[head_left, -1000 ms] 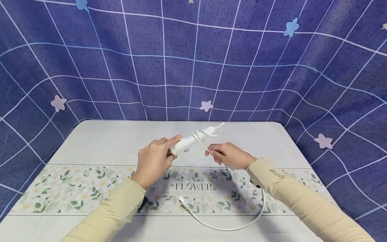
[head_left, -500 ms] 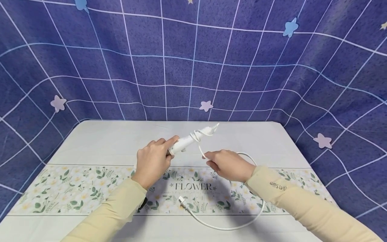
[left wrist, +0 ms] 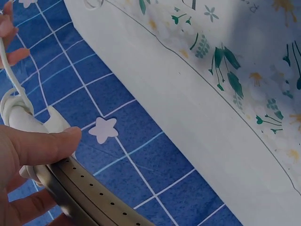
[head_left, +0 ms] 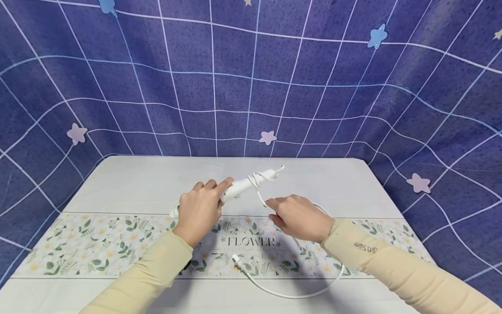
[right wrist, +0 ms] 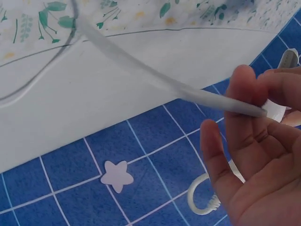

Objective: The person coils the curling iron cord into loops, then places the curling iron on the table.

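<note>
My left hand (head_left: 200, 212) grips a white hair straightener (head_left: 240, 187) and holds it slantwise above the table, its cord end up to the right. In the left wrist view, the thumb (left wrist: 44, 146) lies across the straightener (left wrist: 94, 188), whose long brownish arms show a row of small holes. The white power cord (head_left: 256, 185) is looped round the handle near that end. My right hand (head_left: 300, 217) pinches the cord just off the loops. From the right wrist, the cord (right wrist: 141, 73) runs across the fingers of the right hand (right wrist: 254, 165) and away over the table.
Below the hands, the cord's free length curves over the white table cover (head_left: 157, 179), ending in a plug (head_left: 236, 259) on the floral strip (head_left: 94, 248). A blue gridded curtain (head_left: 235, 87) with stars stands behind and at both sides.
The straightener has tilted flatter, its cord end dropping slightly, and its other end now shows left of my left hand. My right hand has moved slightly down, still holding the cord.
</note>
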Available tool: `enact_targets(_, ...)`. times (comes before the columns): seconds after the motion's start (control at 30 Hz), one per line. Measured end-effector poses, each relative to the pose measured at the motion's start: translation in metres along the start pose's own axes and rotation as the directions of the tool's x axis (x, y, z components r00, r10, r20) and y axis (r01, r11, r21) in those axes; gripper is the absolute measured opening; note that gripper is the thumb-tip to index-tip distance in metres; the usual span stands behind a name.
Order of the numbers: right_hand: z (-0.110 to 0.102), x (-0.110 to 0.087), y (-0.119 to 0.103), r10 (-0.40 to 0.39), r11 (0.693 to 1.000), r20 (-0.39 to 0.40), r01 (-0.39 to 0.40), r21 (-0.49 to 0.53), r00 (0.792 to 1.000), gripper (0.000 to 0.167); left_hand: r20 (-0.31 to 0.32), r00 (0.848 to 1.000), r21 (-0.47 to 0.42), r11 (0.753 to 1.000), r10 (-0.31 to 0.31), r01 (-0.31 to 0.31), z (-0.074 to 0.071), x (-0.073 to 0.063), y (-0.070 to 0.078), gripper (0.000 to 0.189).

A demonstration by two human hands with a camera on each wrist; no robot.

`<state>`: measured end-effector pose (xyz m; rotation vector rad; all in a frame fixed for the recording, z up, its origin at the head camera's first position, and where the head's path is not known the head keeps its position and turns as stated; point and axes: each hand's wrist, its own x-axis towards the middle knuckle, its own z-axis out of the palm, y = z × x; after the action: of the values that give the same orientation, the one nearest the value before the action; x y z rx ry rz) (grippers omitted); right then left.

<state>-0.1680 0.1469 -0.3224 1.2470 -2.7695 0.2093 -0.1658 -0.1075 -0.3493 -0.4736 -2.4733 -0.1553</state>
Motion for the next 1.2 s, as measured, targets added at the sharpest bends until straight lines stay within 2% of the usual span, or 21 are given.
enact_targets(0.2,-0.003,-0.001,-0.001,-0.076,0.994,-0.076,0.070,-0.080,0.994,0.016,0.000,0.999,0.046,0.998,0.044,-0.044,0.001,-0.003,-0.001,0.058)
enact_targets(0.37,-0.009,0.001,-0.002,-0.113,0.986,-0.120,0.096,-0.138,0.986,0.017,0.007,0.999,0.052,0.998,0.047,-0.047,0.002,-0.004,0.000,0.059)
enact_targets(0.63,-0.020,0.004,-0.001,-0.141,0.977,-0.179,0.107,-0.184,0.974,0.022,0.035,0.999,0.055,0.998,0.041,-0.043,0.003,-0.004,0.002,0.060)
enact_targets(0.77,-0.022,0.005,-0.001,-0.128,0.980,-0.182,0.096,-0.176,0.975,0.028,0.036,0.998,0.068,0.996,0.047,-0.049,0.004,-0.005,0.002,0.060)
enact_targets(0.87,-0.024,0.006,-0.001,-0.119,0.983,-0.165,0.093,-0.155,0.979,0.026,0.033,0.998,0.082,0.995,0.053,-0.056,0.005,-0.006,0.002,0.060)
enact_targets(1.03,-0.029,0.006,-0.001,-0.143,0.984,-0.135,0.125,-0.129,0.981,0.009,0.022,0.998,0.095,0.994,0.056,-0.057,0.006,-0.007,0.001,0.058)
enact_targets(1.2,-0.031,0.009,0.000,-0.182,0.970,-0.143,0.154,-0.189,0.973,0.005,0.010,0.998,0.101,0.993,0.062,-0.063,0.008,-0.009,-0.001,0.063)
